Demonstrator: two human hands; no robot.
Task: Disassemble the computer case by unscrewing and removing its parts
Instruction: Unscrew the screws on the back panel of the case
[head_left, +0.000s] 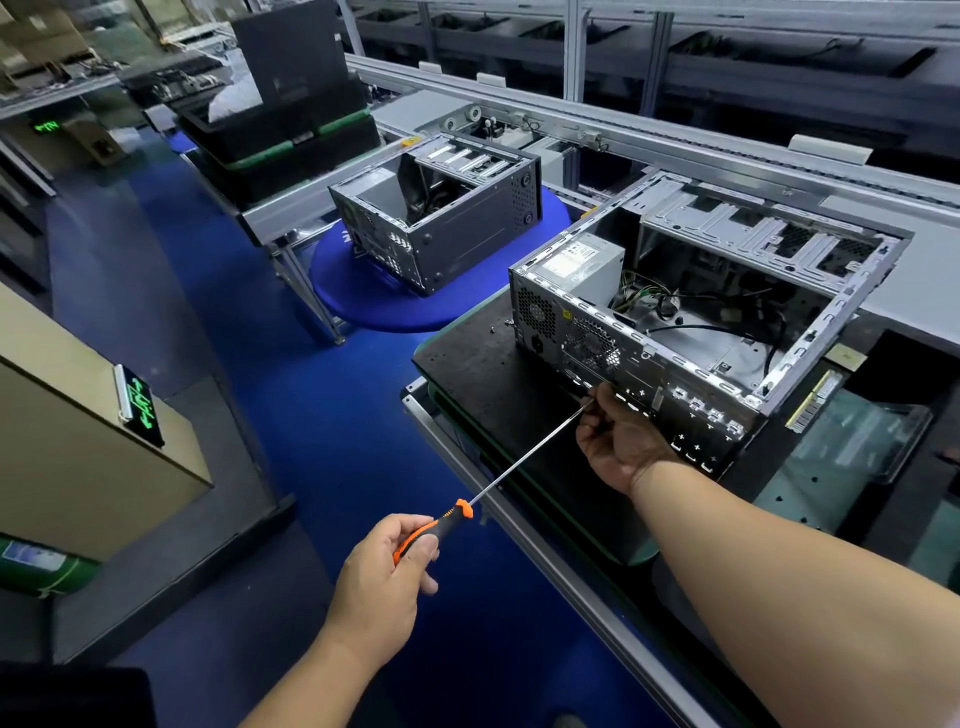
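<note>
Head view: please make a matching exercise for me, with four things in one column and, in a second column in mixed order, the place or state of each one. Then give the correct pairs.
Things:
1. screwdriver
2. left hand
3. right hand
4. second computer case

Places or states:
A. stands on a round blue surface, farther away
B. wraps the orange and black handle
C. long shaft points at the rear panel of the near computer case
D. holds the shaft near its tip, beside the rear panel

Pairs: 1-C, 2-B, 3-D, 4-A
</note>
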